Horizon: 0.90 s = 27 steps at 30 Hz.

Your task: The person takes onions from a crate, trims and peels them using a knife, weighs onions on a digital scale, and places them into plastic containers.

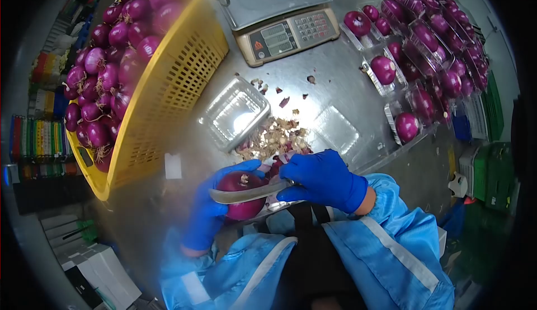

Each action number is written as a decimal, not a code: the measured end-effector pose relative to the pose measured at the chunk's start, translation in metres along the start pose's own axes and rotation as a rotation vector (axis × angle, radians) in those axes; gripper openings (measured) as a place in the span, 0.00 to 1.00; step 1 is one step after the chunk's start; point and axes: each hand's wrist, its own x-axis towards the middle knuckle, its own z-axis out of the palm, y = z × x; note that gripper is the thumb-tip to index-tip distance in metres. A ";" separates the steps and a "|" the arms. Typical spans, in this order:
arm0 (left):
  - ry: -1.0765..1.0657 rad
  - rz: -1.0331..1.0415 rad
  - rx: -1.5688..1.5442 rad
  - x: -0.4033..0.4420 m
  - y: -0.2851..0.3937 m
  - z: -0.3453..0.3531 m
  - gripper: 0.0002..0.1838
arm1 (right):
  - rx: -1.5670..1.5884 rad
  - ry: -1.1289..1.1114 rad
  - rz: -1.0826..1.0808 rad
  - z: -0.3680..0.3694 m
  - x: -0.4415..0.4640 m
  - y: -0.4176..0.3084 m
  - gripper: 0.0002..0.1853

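Observation:
My left hand (208, 202), in a blue glove, is closed around a red onion (243, 183) near the front of the metal table. The onion's root end points up. In my blue-gloved right hand (321, 180) is a knife with a curved blade (246, 193). Its blade lies across the front of the onion; whether it cuts in, I cannot tell. The knife's handle is mostly hidden by my fingers. Just beyond my hands lies a pile of onion skins and trimmings (275, 136). A clear plastic tray (238, 111) rests at the pile's left edge.
On the left stands a yellow basket (168, 81) heaped with red onions (109, 75). A weighing scale (285, 30) sits at the back. Clear trays of onions (425, 58) are stacked on the right. Another clear tray (335, 131) and a white paper (173, 166) lie on the table.

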 end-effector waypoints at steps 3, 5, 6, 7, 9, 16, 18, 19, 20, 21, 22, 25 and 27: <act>-0.152 0.072 0.054 -0.003 -0.011 -0.003 0.46 | -0.037 0.006 0.005 0.002 -0.012 -0.004 0.20; -0.224 0.152 0.118 -0.009 -0.014 -0.003 0.45 | -0.004 0.059 0.022 0.009 -0.023 0.003 0.18; -0.143 0.155 0.164 -0.012 -0.021 -0.009 0.44 | 0.068 0.094 0.101 0.023 -0.038 0.016 0.17; -0.070 0.173 0.207 -0.014 -0.020 -0.007 0.47 | 0.136 0.129 0.177 0.044 -0.060 0.039 0.16; 0.084 0.214 0.292 -0.019 -0.016 -0.003 0.53 | 0.268 0.188 0.253 0.051 -0.072 0.045 0.14; 0.102 0.155 -0.290 -0.008 -0.051 -0.005 0.51 | 0.285 0.193 0.307 0.034 -0.062 0.025 0.13; -0.076 -0.040 -0.778 -0.002 -0.071 -0.016 0.53 | 0.278 0.250 0.194 0.021 -0.058 0.015 0.15; -0.054 0.021 -0.506 -0.005 -0.078 -0.016 0.52 | 0.217 0.188 0.151 0.016 -0.055 0.010 0.16; -0.033 0.082 -0.235 -0.007 -0.084 -0.010 0.52 | 0.155 0.126 0.106 0.011 -0.052 0.005 0.18; -0.010 0.086 -0.216 -0.009 -0.087 -0.005 0.50 | 0.093 0.064 0.062 0.010 -0.049 0.002 0.19; 0.012 0.089 -0.197 -0.010 -0.090 -0.001 0.48 | 0.025 0.068 0.035 0.016 -0.047 0.001 0.22; 0.087 -0.065 -0.902 -0.020 -0.089 0.009 0.38 | -0.072 0.050 0.010 0.020 -0.041 0.002 0.22; 0.004 -0.041 -0.803 -0.025 -0.087 0.012 0.37 | -0.065 0.081 0.018 0.028 -0.040 0.008 0.22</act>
